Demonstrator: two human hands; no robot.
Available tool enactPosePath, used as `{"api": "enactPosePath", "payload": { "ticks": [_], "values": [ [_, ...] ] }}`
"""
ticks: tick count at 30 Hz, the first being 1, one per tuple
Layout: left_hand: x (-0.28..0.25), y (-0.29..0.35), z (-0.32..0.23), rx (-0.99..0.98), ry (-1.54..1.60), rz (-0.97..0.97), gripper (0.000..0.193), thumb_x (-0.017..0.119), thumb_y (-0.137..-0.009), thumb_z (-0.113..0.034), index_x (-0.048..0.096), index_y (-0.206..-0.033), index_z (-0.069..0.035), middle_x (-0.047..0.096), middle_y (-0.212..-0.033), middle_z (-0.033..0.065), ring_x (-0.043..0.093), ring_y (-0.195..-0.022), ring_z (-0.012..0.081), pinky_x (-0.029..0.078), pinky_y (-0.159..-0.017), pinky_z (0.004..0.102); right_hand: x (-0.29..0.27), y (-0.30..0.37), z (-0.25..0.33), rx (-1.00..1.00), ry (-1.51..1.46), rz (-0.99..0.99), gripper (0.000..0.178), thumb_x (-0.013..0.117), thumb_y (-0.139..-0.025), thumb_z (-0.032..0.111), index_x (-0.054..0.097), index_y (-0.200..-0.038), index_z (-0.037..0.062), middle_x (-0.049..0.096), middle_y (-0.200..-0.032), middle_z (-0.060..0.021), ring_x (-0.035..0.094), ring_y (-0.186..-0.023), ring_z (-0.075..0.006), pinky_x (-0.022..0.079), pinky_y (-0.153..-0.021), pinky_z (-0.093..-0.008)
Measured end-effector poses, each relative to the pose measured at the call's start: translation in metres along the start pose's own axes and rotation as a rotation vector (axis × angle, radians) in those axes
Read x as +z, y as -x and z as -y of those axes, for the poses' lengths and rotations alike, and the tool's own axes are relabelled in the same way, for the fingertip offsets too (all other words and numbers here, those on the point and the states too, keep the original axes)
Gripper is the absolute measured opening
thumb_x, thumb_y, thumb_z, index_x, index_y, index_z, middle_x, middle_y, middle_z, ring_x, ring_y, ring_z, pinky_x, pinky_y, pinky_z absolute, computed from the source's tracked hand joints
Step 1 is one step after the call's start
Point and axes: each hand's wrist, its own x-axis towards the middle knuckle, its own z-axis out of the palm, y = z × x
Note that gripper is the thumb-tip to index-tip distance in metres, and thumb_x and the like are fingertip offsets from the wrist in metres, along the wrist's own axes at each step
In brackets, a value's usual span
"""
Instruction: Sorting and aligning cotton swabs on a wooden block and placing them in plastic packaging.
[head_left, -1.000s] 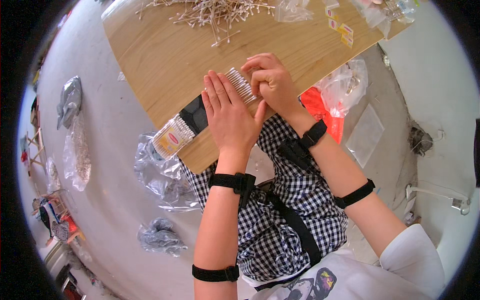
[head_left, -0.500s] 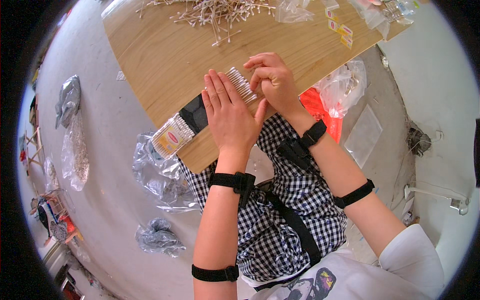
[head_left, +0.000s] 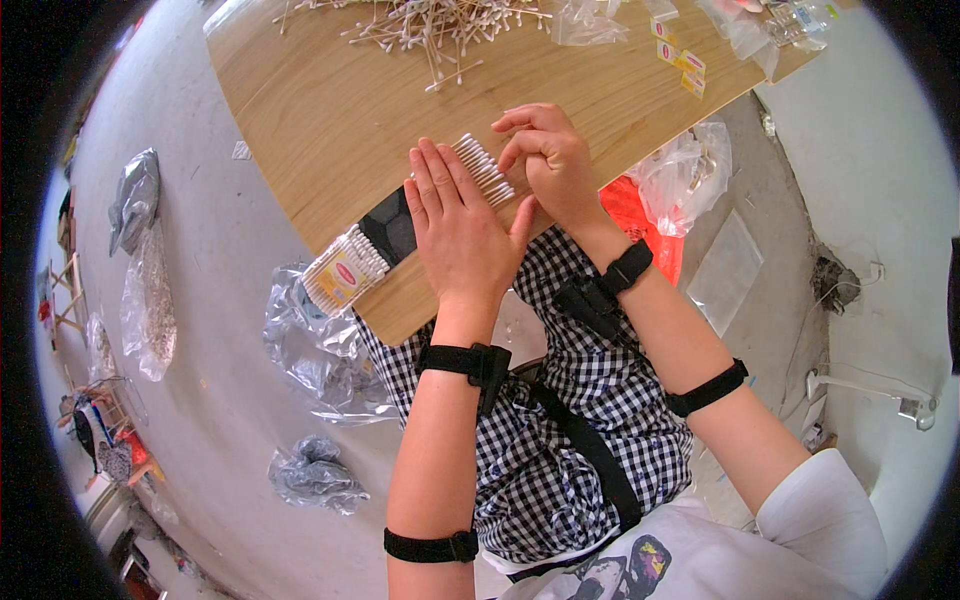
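My left hand [head_left: 455,225] lies flat with fingers stretched over a row of cotton swabs [head_left: 482,170] on the wooden table [head_left: 350,110]. The swabs lie side by side, and their white tips show past the hand's right side. At the right end of this row hovers my right hand [head_left: 555,155], its fingers loosely bent and apart, with nothing visible in them. Left of my left hand lies a dark patterned pad [head_left: 388,227]. Beside that, at the table's near edge, is a flat pack of cotton swabs [head_left: 345,270] with a yellow and red label.
A heap of loose cotton swabs [head_left: 430,25] covers the far side of the table. Small yellow labels [head_left: 682,60] and clear plastic bags [head_left: 590,22] lie at the far right. Crumpled plastic [head_left: 320,350] is on the floor at left; a red bag [head_left: 640,215] hangs below the right edge.
My right hand has shifted very slightly, with its fingers a little away from the swab ends. My left hand stays flat on the row.
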Motion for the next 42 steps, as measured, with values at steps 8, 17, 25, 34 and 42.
{"api": "enactPosePath", "payload": {
  "ticks": [8,17,25,34,42],
  "values": [
    [0.0002,-0.0006,0.0001,0.006,0.016,-0.004,0.096,0.056,-0.084,-0.057,0.027,-0.142,0.013,0.022,-0.152,0.0290,0.018,-0.144,0.0376,0.017,-0.117,0.0442,-0.0009,-0.0012,0.0005,-0.027,0.025,0.032,0.020,0.048,-0.070,-0.008,0.063,-0.061,0.0016,0.067,-0.102,-0.0074,0.057,-0.106,-0.0253,0.047,-0.091,-0.0336],
    [0.0007,-0.0008,-0.0003,0.005,0.019,-0.005,0.095,0.056,-0.084,-0.057,0.028,-0.141,0.013,0.022,-0.151,0.0292,0.018,-0.144,0.0381,0.017,-0.117,0.0444,0.0001,-0.0030,0.0019,0.014,0.042,0.012,0.022,0.048,-0.074,-0.008,0.066,-0.068,0.0041,0.067,-0.104,-0.0070,0.056,-0.109,-0.0262,0.045,-0.094,-0.0351],
    [0.0005,-0.0009,0.0000,0.003,0.023,-0.007,0.094,0.057,-0.084,-0.056,0.029,-0.141,0.013,0.023,-0.151,0.0291,0.019,-0.144,0.0376,0.017,-0.117,0.0441,0.0000,-0.0035,0.0015,-0.021,0.042,0.050,0.020,0.050,-0.073,-0.007,0.066,-0.067,0.0040,0.066,-0.105,-0.0065,0.055,-0.110,-0.0263,0.044,-0.095,-0.0350],
    [0.0008,-0.0012,0.0001,-0.001,0.031,-0.012,0.094,0.059,-0.083,-0.056,0.029,-0.141,0.012,0.024,-0.151,0.0289,0.019,-0.144,0.0374,0.017,-0.117,0.0441,0.0017,-0.0052,0.0027,0.004,0.032,0.024,0.022,0.048,-0.074,-0.008,0.067,-0.073,0.0048,0.065,-0.106,-0.0073,0.055,-0.109,-0.0264,0.044,-0.094,-0.0349],
    [0.0007,-0.0017,-0.0002,0.002,0.020,-0.006,0.095,0.059,-0.083,-0.055,0.028,-0.141,0.012,0.023,-0.151,0.0290,0.019,-0.144,0.0376,0.017,-0.117,0.0445,0.0020,-0.0053,0.0007,-0.016,0.052,0.042,0.024,0.048,-0.076,-0.008,0.068,-0.074,0.0058,0.065,-0.106,-0.0076,0.055,-0.108,-0.0264,0.044,-0.093,-0.0351]
  ]
}}
